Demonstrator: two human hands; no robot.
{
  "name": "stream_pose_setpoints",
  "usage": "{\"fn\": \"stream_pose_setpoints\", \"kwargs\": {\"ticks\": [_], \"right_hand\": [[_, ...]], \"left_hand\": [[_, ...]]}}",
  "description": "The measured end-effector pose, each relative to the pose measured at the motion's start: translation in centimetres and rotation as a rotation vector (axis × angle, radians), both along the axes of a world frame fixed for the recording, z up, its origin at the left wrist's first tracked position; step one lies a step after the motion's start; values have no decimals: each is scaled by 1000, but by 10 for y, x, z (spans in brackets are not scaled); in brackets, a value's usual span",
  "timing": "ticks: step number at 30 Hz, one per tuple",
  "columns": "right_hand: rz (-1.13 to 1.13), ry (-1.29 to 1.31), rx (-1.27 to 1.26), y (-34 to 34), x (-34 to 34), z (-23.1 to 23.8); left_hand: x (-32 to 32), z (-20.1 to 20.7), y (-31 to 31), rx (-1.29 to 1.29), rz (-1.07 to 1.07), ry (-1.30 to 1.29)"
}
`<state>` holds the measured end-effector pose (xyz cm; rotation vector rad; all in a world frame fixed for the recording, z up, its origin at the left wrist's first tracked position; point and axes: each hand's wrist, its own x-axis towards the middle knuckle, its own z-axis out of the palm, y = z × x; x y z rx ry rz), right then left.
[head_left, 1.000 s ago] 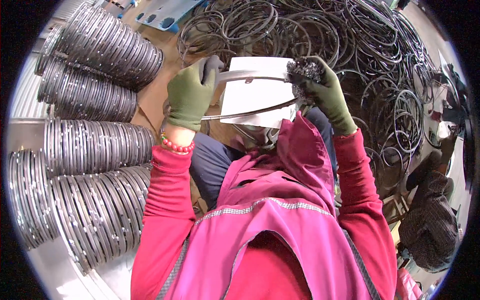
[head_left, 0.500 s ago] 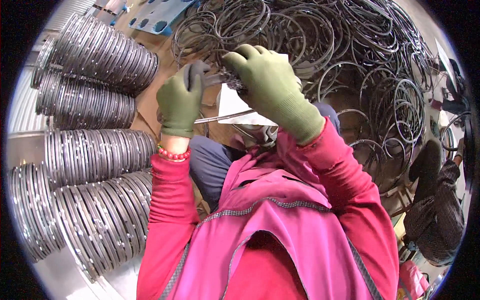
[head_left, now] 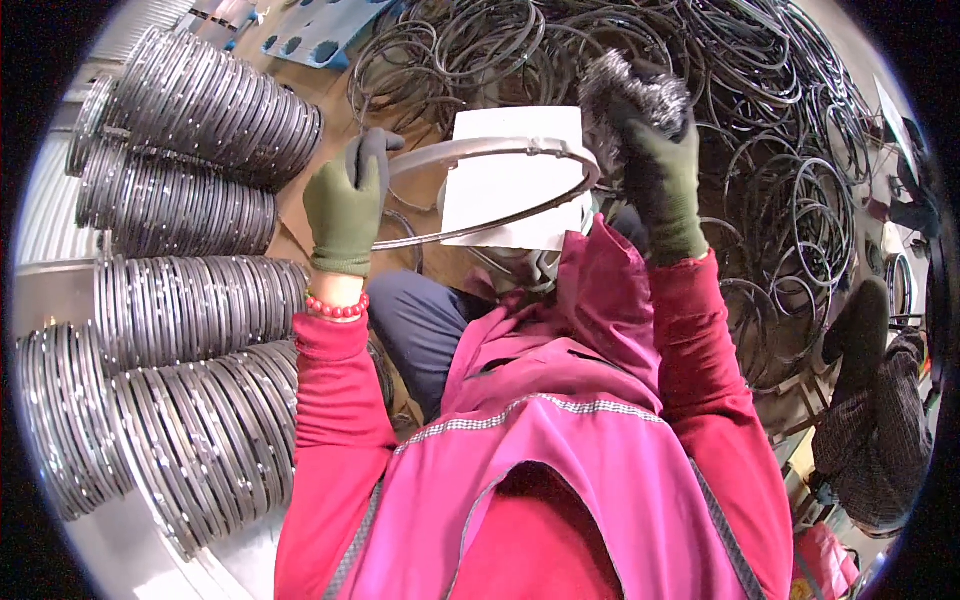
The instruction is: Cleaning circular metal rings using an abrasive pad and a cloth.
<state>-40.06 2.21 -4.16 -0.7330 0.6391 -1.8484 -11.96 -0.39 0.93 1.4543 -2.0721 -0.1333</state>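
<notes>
My left hand (head_left: 345, 210), in a green glove with a dark palm, is closed around one side of a thin metal ring (head_left: 465, 150). The ring is held up and slanted, its far side reaching toward my right hand. My right hand (head_left: 668, 185), gloved alike, is raised beyond the ring's right end and grips a fluffy grey clump of steel wool (head_left: 612, 82). That clump looks apart from the ring. Behind and below the ring is a white sheet (head_left: 500, 190), in front of my knees.
Several tall stacks of metal rings (head_left: 200, 310) line the left side. A tangled heap of loose rings (head_left: 740, 60) spreads across the far and right side. At the far left lies a blue plastic pallet (head_left: 325, 25). Dark textured cloth (head_left: 870, 440) is at the right edge.
My right hand has swung away to the right with the steel wool, leaving the ring. More of the ring and the white sheet now show. My left hand stays nearly in place.
</notes>
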Motion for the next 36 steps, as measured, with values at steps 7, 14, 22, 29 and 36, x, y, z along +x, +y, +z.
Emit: {"fn": "stream_pose_setpoints", "kwargs": {"ticks": [7, 14, 22, 29, 36], "right_hand": [[-233, 1340, -488, -8, 48, 8], [-33, 1046, -206, -21, 19, -26], [-19, 1115, -374, -16, 42, -8], [-5, 1086, -355, -15, 38, -9], [108, 884, -199, -7, 16, -33]], "left_hand": [[-1, 0, -5, -12, -28, 36], [4, -5, -16, -9, 9, 37], [9, 0, -4, 50, 35, 35], [-4, 3, -10, -60, 41, -39], [19, 0, -13, 12, -38, 59]]}}
